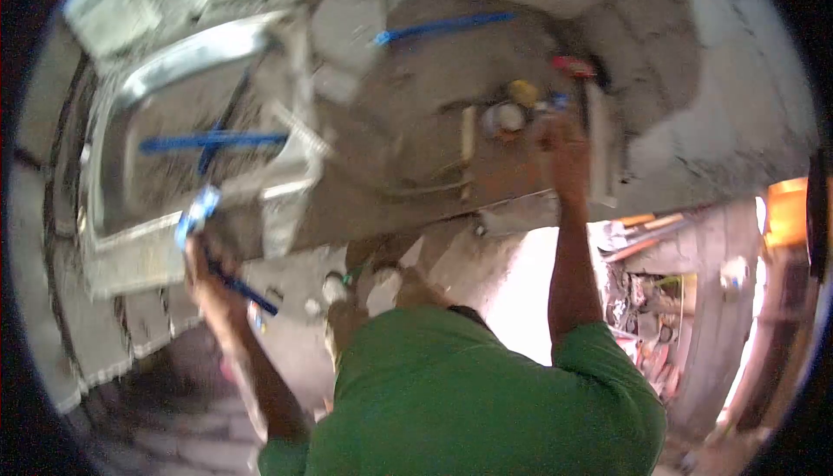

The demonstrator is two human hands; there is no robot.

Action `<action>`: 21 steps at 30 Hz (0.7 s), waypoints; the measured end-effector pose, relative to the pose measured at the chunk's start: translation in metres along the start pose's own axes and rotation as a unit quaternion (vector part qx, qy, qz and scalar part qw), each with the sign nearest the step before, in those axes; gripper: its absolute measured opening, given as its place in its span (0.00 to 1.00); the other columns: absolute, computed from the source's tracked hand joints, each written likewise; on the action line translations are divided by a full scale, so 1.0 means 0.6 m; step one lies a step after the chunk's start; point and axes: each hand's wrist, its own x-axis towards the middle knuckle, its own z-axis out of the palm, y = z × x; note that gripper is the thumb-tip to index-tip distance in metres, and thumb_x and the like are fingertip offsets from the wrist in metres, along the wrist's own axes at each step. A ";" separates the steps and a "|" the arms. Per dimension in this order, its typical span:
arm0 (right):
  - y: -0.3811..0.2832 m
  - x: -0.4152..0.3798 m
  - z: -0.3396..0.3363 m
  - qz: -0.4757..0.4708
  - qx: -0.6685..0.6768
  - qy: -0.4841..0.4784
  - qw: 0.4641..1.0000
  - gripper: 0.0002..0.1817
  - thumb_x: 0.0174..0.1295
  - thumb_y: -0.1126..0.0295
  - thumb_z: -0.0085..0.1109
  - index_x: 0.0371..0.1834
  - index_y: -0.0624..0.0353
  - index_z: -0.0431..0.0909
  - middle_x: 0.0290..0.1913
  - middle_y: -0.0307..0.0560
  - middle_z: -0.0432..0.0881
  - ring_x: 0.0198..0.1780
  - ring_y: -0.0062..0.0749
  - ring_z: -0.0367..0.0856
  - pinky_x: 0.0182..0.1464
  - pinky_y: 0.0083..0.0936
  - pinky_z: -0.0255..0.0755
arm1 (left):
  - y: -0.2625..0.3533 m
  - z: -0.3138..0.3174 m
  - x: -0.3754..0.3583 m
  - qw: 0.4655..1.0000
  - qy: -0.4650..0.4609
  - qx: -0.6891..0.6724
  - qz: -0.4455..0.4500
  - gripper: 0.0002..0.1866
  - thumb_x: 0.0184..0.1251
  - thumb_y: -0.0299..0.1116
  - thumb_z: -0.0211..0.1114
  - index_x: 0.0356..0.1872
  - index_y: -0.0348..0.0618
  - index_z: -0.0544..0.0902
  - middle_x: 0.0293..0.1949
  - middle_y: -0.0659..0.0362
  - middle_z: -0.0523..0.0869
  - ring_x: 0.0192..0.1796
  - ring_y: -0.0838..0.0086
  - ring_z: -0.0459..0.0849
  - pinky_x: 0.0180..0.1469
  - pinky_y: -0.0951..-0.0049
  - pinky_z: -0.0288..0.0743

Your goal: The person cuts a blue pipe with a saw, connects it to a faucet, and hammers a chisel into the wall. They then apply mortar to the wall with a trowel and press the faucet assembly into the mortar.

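Observation:
My left hand (213,285), in front of the sink, is closed around a blue-handled tool (252,295). The tool's pale blue, shiny head (198,214) sticks up above the fingers, too blurred to name its kind. On the right, my right hand (566,142) reaches over the counter, close to a small blue item (557,101). Motion blur hides whether its fingers hold anything. Just left of that hand are a round whitish item (508,118) and a yellow piece (522,90). A red item (573,65) lies beyond it.
A metal sink basin (108,168) is set in the counter at left, with a blue bar (213,140) crossing a dark one inside. Another long blue bar (447,26) lies at the back of the grey counter (382,207). Assorted items fill a shelf (646,302) at lower right.

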 end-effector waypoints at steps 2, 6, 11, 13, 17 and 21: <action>0.008 -0.014 0.009 -0.033 0.033 0.107 0.993 0.15 0.72 0.60 0.54 0.46 0.60 0.82 0.33 0.44 0.85 0.33 0.25 0.82 0.39 0.27 0.75 | 0.014 0.031 -0.022 0.993 0.042 0.105 0.037 0.14 0.75 0.47 0.59 0.41 0.47 0.78 0.24 0.69 0.73 0.22 0.85 0.69 0.23 0.82 0.62; 0.116 0.010 0.060 -0.209 -0.085 0.101 0.969 0.14 0.70 0.67 0.57 0.52 0.63 0.81 0.45 0.48 0.86 0.46 0.29 0.84 0.51 0.27 0.77 | 0.002 0.023 -0.019 0.985 0.053 0.152 0.060 0.17 0.75 0.49 0.56 0.41 0.45 0.77 0.24 0.66 0.73 0.22 0.83 0.71 0.21 0.81 0.65; 0.109 -0.011 0.102 -0.111 0.053 0.048 0.991 0.15 0.70 0.68 0.57 0.55 0.64 0.80 0.56 0.52 0.81 0.59 0.38 0.78 0.63 0.35 0.69 | -0.017 0.024 -0.016 0.980 0.099 0.142 0.093 0.18 0.76 0.50 0.56 0.47 0.44 0.78 0.28 0.65 0.78 0.23 0.84 0.72 0.23 0.82 0.66; 0.127 -0.005 0.099 -0.109 0.069 0.040 0.991 0.15 0.71 0.68 0.56 0.56 0.64 0.79 0.56 0.53 0.81 0.59 0.38 0.78 0.64 0.35 0.68 | -0.028 0.020 -0.013 0.974 0.120 0.155 0.113 0.20 0.76 0.49 0.56 0.49 0.41 0.77 0.29 0.63 0.78 0.24 0.82 0.73 0.23 0.81 0.68; 0.144 0.002 0.105 -0.114 0.116 0.007 0.987 0.17 0.72 0.68 0.54 0.59 0.65 0.76 0.56 0.55 0.81 0.61 0.41 0.76 0.66 0.37 0.65 | -0.038 0.005 -0.009 0.980 0.107 0.083 0.146 0.21 0.75 0.49 0.58 0.50 0.39 0.77 0.29 0.63 0.78 0.26 0.79 0.74 0.26 0.77 0.70; 0.164 0.009 0.109 -0.227 0.001 0.075 0.971 0.21 0.69 0.64 0.59 0.61 0.63 0.75 0.56 0.52 0.81 0.56 0.40 0.81 0.60 0.35 0.73 | -0.046 -0.011 -0.098 0.988 0.076 -0.032 0.131 0.18 0.78 0.47 0.54 0.54 0.45 0.76 0.29 0.64 0.76 0.29 0.77 0.72 0.33 0.75 0.69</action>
